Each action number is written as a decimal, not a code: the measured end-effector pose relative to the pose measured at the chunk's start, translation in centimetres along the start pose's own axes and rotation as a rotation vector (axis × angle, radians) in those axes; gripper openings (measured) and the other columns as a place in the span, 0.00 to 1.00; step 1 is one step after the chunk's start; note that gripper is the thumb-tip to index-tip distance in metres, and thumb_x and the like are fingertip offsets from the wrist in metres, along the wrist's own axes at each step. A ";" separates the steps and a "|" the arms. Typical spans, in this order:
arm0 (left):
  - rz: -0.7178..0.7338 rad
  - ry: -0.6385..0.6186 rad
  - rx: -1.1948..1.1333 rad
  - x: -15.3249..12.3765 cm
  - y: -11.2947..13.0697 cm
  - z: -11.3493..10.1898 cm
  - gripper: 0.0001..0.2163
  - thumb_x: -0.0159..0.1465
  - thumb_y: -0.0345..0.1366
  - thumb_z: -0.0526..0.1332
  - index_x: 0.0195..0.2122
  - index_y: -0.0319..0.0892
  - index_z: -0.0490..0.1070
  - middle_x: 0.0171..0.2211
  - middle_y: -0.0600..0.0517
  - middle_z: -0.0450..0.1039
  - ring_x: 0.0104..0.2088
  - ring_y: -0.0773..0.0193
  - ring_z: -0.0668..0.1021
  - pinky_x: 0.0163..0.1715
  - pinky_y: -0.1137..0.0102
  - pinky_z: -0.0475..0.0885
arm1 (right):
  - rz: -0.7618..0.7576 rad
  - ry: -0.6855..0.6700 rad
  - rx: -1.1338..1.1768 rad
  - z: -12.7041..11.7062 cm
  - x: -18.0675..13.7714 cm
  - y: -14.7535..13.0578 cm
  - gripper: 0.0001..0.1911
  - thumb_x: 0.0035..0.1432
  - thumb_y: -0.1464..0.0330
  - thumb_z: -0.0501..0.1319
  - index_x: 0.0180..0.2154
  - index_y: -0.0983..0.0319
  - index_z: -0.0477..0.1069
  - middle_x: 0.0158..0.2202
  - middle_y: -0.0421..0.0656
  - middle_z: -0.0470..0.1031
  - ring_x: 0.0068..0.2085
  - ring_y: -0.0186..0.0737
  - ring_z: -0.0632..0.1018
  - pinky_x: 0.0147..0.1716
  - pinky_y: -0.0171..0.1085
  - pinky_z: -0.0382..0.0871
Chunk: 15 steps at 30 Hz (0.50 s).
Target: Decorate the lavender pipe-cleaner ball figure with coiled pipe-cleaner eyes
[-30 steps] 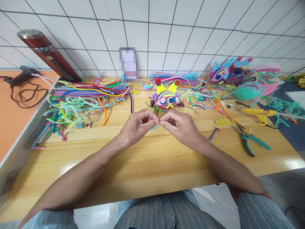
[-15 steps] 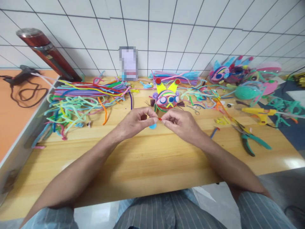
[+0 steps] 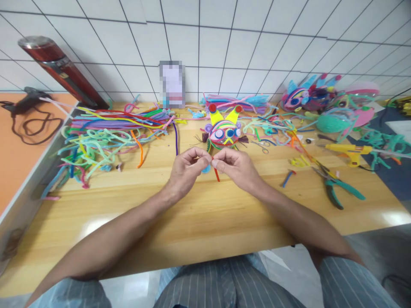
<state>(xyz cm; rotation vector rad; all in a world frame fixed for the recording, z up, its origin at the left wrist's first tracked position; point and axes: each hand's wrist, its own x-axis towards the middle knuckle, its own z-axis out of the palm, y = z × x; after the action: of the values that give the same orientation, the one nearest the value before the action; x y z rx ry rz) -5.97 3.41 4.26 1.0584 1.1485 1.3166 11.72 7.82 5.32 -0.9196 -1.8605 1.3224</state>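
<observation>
Above the middle of the wooden table, my left hand and my right hand meet fingertip to fingertip. Both pinch a short red pipe cleaner, whose free end hangs down below my right fingers. A small blue disc lies on the table just behind my left fingers. Straight beyond my hands stands a colourful pipe-cleaner face with yellow ears and red pompoms.
A big heap of loose pipe cleaners covers the left of the table. Green-handled pliers, a yellow glue gun, small scissors and finished pipe-cleaner figures lie at the right. A red cylinder leans against the tiled wall.
Both hands have shifted slightly, still pinched together. The red pipe cleaner's free end, barely visible before, now hangs down below my right fingers.
</observation>
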 end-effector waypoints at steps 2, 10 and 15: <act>-0.071 0.045 -0.136 -0.1 -0.5 0.4 0.14 0.57 0.47 0.72 0.32 0.43 0.73 0.21 0.60 0.63 0.19 0.73 0.58 0.20 0.73 0.54 | 0.019 0.021 0.086 0.2 0.2 0.3 0.14 0.62 0.56 0.67 0.33 0.60 0.73 0.29 0.38 0.76 0.29 0.33 0.72 0.30 0.34 0.65; -0.035 -0.247 0.179 1.6 1.4 -2.1 0.13 0.59 0.45 0.73 0.33 0.41 0.77 0.24 0.56 0.69 0.23 0.71 0.64 0.24 0.72 0.56 | -0.066 -0.050 -0.242 -2.2 0.2 -1.0 0.08 0.63 0.66 0.64 0.32 0.61 0.75 0.25 0.36 0.73 0.27 0.32 0.70 0.29 0.35 0.60; 0.060 -0.349 0.421 1.5 1.6 -2.7 0.10 0.63 0.43 0.69 0.32 0.42 0.77 0.19 0.60 0.58 0.21 0.70 0.58 0.22 0.72 0.51 | -0.210 -0.095 -0.498 -2.5 -0.2 -1.5 0.06 0.62 0.74 0.63 0.31 0.61 0.75 0.26 0.37 0.74 0.29 0.33 0.71 0.32 0.35 0.59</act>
<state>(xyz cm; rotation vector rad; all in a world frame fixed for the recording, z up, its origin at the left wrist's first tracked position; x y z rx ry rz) -8.94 4.73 5.42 1.5705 1.1547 0.9004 13.64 8.49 7.35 -0.8795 -2.3442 0.7993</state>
